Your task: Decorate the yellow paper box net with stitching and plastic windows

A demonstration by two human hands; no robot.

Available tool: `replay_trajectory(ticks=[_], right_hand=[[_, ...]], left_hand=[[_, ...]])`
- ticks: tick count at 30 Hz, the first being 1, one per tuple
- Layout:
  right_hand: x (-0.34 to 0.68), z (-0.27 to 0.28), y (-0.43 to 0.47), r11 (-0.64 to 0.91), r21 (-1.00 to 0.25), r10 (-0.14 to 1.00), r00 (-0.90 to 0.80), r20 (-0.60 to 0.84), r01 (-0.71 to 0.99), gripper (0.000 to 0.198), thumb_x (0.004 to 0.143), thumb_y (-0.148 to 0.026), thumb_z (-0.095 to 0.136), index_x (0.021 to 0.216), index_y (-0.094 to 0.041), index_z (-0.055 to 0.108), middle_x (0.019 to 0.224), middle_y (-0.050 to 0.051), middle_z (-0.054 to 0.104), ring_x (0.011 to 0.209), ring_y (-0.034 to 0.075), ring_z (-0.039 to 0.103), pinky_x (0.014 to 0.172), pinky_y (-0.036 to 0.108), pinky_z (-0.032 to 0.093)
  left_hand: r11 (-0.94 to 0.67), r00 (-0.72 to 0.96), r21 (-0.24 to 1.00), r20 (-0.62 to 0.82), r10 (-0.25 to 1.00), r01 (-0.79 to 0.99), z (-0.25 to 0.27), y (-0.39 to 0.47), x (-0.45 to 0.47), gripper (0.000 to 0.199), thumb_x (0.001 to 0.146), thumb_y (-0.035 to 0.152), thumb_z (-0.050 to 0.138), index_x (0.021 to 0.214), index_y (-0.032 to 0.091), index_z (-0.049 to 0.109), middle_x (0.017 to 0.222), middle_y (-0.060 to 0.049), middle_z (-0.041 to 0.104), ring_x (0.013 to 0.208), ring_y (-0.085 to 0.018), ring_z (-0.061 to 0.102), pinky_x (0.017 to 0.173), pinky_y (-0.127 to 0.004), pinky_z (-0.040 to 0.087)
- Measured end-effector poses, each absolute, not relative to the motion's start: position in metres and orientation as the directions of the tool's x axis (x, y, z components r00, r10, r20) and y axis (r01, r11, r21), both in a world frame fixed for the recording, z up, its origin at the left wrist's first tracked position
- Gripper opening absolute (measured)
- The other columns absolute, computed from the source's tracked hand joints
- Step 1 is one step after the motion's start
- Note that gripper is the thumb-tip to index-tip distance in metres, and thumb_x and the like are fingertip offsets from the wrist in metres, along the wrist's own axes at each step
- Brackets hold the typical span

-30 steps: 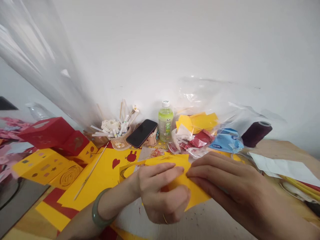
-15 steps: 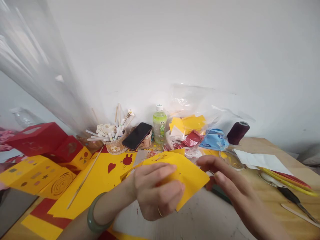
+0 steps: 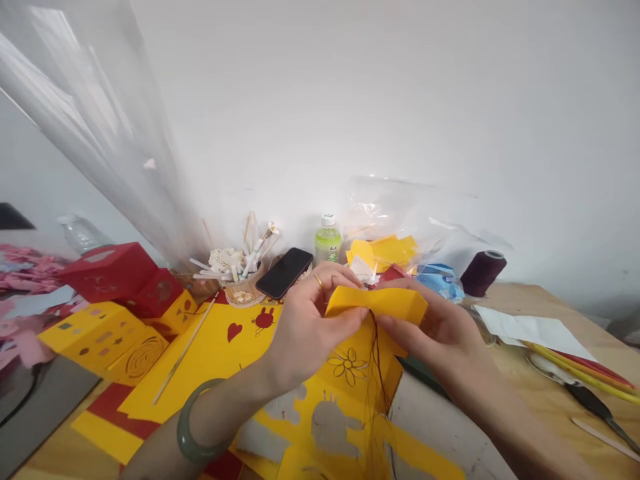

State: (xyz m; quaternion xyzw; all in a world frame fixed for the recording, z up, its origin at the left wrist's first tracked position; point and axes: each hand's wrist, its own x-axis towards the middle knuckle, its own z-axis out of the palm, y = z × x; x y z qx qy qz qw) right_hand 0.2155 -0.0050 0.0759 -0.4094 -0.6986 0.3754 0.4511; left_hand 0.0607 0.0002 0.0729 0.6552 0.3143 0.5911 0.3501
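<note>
Both my hands grip a folded strip of yellow cut-out paper (image 3: 380, 302) in front of me. My left hand (image 3: 313, 330), with a ring and a green bangle on its wrist, pinches the left end between thumb and fingers. My right hand (image 3: 445, 330) holds the right part, its thumb near the middle and its fingers behind, partly hidden. Dark thread (image 3: 375, 347) hangs from the paper between my thumbs. Below, the yellow paper spreads down with a flower outline (image 3: 349, 365) and a larger cut-out shape (image 3: 333, 423). I cannot make out a needle.
Red boxes (image 3: 107, 270) and a yellow box (image 3: 93, 337) stand at left beside a thin stick (image 3: 185, 350). Behind are a phone (image 3: 284, 272), a bottle (image 3: 328, 241) and a dark thread spool (image 3: 483, 272). A black-handled tool (image 3: 585, 397) lies at right.
The yellow paper has been turned, so its cut-outs and hanging dark thread now show. My right hand, apart and open before, has closed on it. The view has shifted slightly left.
</note>
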Motion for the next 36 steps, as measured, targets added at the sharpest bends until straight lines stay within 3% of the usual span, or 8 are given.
replay_trajectory(ticks=[4, 9, 16, 23, 32, 36], right_hand=[[0.213, 0.069, -0.003, 0.282, -0.946, 0.946, -0.210, 0.247, 0.159, 0.016, 0.076, -0.035, 0.057, 0.072, -0.020, 0.059, 0.065, -0.001, 0.058, 0.057, 0.012, 0.052, 0.048, 0.021, 0.041], [0.213, 0.062, -0.001, 0.179, -0.974, 0.974, -0.164, 0.156, 0.137, 0.017, 0.072, -0.035, 0.058, 0.068, -0.018, 0.056, 0.060, -0.002, 0.054, 0.052, 0.010, 0.047, 0.045, 0.020, 0.038], [0.212, 0.060, 0.000, 0.211, -0.969, 0.969, -0.158, 0.190, 0.131, 0.016, 0.073, -0.034, 0.059, 0.072, -0.018, 0.057, 0.063, -0.001, 0.056, 0.052, 0.010, 0.048, 0.044, 0.020, 0.039], [0.208, 0.057, -0.001, 0.197, -0.969, 0.976, -0.119, 0.181, 0.146, 0.020, 0.072, -0.037, 0.058, 0.068, -0.018, 0.052, 0.060, -0.002, 0.051, 0.050, 0.009, 0.045, 0.041, 0.020, 0.037], [0.207, 0.051, -0.001, 0.344, -0.895, 0.939, -0.094, 0.331, 0.284, 0.018, 0.075, -0.029, 0.053, 0.062, -0.018, 0.047, 0.057, -0.003, 0.045, 0.051, 0.009, 0.040, 0.041, 0.019, 0.034], [0.208, 0.049, -0.001, 0.351, -0.891, 0.936, -0.115, 0.332, 0.288, 0.018, 0.077, -0.029, 0.052, 0.063, -0.018, 0.047, 0.057, -0.004, 0.044, 0.050, 0.008, 0.038, 0.040, 0.019, 0.032]], left_hand=[[-0.510, 0.096, 0.860, 0.508, 0.856, -0.005, 0.070, 0.001, 0.064, 0.014, 0.067, 0.002, 0.057, 0.069, 0.017, 0.055, 0.083, 0.000, 0.054, 0.081, -0.010, 0.055, 0.073, -0.019, 0.044], [-0.452, 0.093, 0.892, 0.452, 0.887, -0.023, 0.066, 0.002, 0.066, 0.012, 0.068, 0.005, 0.059, 0.072, 0.016, 0.055, 0.082, 0.001, 0.052, 0.078, -0.009, 0.053, 0.072, -0.019, 0.044], [-0.343, 0.129, 0.933, 0.355, 0.926, -0.108, 0.065, 0.000, 0.064, 0.010, 0.069, 0.010, 0.058, 0.075, 0.017, 0.053, 0.080, 0.002, 0.050, 0.074, -0.009, 0.050, 0.066, -0.019, 0.042], [-0.236, 0.140, 0.958, 0.260, 0.956, -0.164, 0.063, -0.005, 0.063, 0.010, 0.066, 0.015, 0.060, 0.070, 0.018, 0.050, 0.065, 0.003, 0.051, 0.060, -0.009, 0.050, 0.055, -0.020, 0.042], [-0.084, 0.055, 0.976, 0.097, 0.994, -0.203, 0.050, -0.002, 0.068, 0.014, 0.066, 0.024, 0.067, 0.075, 0.016, 0.059, 0.070, 0.000, 0.062, 0.063, -0.013, 0.058, 0.058, -0.025, 0.048], [-0.102, 0.053, 0.972, 0.115, 0.992, -0.210, 0.049, 0.000, 0.069, 0.013, 0.064, 0.021, 0.067, 0.073, 0.016, 0.058, 0.067, 0.001, 0.062, 0.060, -0.011, 0.057, 0.057, -0.022, 0.048]])
